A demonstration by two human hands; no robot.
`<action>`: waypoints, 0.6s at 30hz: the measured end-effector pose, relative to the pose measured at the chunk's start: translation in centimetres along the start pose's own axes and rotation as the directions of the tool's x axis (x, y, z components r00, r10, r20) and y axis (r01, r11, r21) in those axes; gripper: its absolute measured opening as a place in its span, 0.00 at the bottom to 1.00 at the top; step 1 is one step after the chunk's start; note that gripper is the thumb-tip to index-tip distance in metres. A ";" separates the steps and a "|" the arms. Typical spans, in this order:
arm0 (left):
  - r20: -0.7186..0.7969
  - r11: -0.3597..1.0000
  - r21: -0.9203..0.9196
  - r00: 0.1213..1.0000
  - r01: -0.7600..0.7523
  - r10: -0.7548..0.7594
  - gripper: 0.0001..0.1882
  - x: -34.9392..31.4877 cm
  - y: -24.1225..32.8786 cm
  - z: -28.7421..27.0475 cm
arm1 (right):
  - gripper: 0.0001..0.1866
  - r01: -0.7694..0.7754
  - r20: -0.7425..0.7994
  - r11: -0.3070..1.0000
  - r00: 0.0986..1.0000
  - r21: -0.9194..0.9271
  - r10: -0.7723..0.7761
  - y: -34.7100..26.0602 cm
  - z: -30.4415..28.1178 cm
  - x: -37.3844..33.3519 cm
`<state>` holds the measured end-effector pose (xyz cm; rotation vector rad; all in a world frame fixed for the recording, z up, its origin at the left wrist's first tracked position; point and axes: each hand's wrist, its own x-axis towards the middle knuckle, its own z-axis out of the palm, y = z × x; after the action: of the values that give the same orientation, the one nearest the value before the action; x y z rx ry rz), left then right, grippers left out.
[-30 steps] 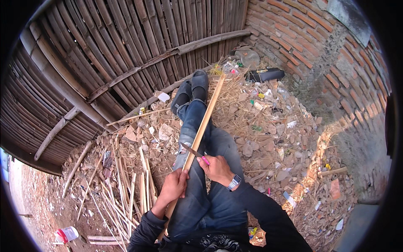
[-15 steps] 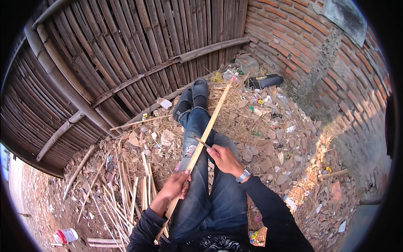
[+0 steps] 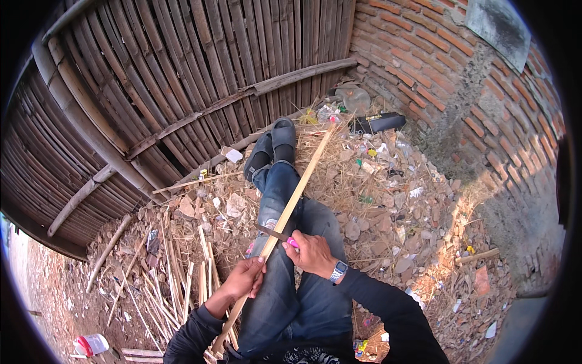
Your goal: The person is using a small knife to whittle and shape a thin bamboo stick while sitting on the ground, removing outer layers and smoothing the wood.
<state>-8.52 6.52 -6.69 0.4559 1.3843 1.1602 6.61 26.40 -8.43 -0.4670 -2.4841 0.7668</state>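
Observation:
A long pale bamboo strip runs slantwise over my jeans, its far end out past my shoes and its near end under my left forearm. My left hand is closed round its lower part. In my right hand is a knife with a pink handle, partly covered by my fingers. The blade lies across the strip, pointing left, a little beyond my left hand. I cannot tell how deep the edge sits in the bamboo.
Several split bamboo strips lie on the littered ground to my left. A bamboo slat wall stands ahead, meeting a brick wall at the right. A black case rests near that corner; a red-and-white container lies at lower left.
My right hand has drawn the knife back along the strip toward my left hand, and the blade has turned more crosswise. The left hand keeps its hold. The view has shifted slightly.

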 end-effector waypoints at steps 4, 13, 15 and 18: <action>0.107 0.975 -0.199 0.991 0.100 -0.079 0.22 -1.3 0.2 -1.8 | 0.19 0.063 -0.068 0.996 0.995 -0.067 -0.068 2.3 1.3 1.3; 0.137 0.941 -0.291 0.981 0.171 -0.136 0.22 -2.7 -0.4 -2.5 | 0.21 -0.029 -0.040 0.996 0.999 -0.083 0.026 3.0 -0.9 3.6; 0.116 0.959 -0.244 0.986 0.143 -0.117 0.22 -2.4 -1.2 -2.4 | 0.20 0.079 0.087 0.991 0.994 -0.111 -0.070 1.3 -0.1 1.0; 0.089 0.977 -0.173 0.990 0.127 -0.112 0.22 -3.5 -1.2 -1.8 | 0.23 -0.011 -0.092 0.982 0.996 -0.189 -0.007 5.9 -0.8 2.8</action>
<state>-8.98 2.46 -6.29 0.2833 1.2109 1.1439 5.80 32.59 -10.39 -0.5590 -2.4806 0.4996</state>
